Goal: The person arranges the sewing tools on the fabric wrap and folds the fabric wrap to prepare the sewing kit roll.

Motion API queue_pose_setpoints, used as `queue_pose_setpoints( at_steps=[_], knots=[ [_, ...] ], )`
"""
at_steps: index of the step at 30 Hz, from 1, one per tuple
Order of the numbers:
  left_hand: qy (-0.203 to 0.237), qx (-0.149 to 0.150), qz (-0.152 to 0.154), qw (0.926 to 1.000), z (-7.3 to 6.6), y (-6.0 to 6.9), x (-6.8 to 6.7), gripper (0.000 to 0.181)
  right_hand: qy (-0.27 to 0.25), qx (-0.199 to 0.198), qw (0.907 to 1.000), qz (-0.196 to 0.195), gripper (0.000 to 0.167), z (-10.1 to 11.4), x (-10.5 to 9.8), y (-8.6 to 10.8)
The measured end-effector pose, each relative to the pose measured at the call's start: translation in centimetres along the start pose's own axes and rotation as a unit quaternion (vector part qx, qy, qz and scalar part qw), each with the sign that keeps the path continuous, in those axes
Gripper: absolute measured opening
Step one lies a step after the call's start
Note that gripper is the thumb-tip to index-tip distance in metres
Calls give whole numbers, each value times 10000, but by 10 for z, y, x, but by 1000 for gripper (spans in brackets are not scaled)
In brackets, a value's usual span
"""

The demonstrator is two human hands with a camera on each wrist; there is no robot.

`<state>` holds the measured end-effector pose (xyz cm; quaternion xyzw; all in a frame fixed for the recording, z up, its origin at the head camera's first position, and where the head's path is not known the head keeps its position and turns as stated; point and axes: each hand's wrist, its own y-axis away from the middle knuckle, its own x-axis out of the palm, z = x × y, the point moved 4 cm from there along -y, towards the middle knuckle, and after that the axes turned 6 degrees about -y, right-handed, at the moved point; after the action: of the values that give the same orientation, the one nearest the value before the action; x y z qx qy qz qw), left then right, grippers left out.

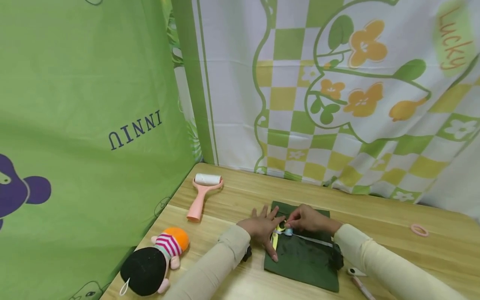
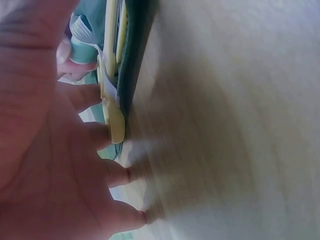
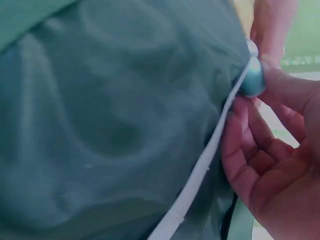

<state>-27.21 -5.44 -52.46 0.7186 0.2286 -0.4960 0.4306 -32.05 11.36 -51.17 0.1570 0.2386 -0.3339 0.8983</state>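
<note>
A dark green, fabric-like flat item (image 1: 305, 260) (image 3: 110, 125) lies on the table. My left hand (image 1: 261, 229) (image 2: 50, 160) rests at its left edge with fingers spread, beside a yellow piece (image 1: 275, 241) (image 2: 116, 122). Thumb and fingers of my right hand (image 1: 307, 218) (image 3: 280, 175) pinch a small rounded teal piece (image 1: 288, 232) (image 2: 82, 52) (image 3: 253, 80) near that edge. From the teal piece a narrow white strip (image 1: 313, 240) (image 3: 192, 185) runs across the green surface to the right. The palm covers part of the yellow piece in the left wrist view.
On the wooden table (image 1: 240, 196), a pink-handled roller (image 1: 198, 202) lies at the back left and a doll (image 1: 150, 266) at the front left. A pink ring (image 1: 418, 230) is at the right. A pale pink tool (image 1: 361, 287) lies near my right forearm. Curtains hang behind.
</note>
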Motion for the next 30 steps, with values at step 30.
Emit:
queue_pose_setpoints(
  at_steps=[30],
  knots=[
    [27, 37, -119, 9999, 3, 0, 3, 132, 3235, -2090, 9166, -1070, 19, 30, 32, 29]
  ],
)
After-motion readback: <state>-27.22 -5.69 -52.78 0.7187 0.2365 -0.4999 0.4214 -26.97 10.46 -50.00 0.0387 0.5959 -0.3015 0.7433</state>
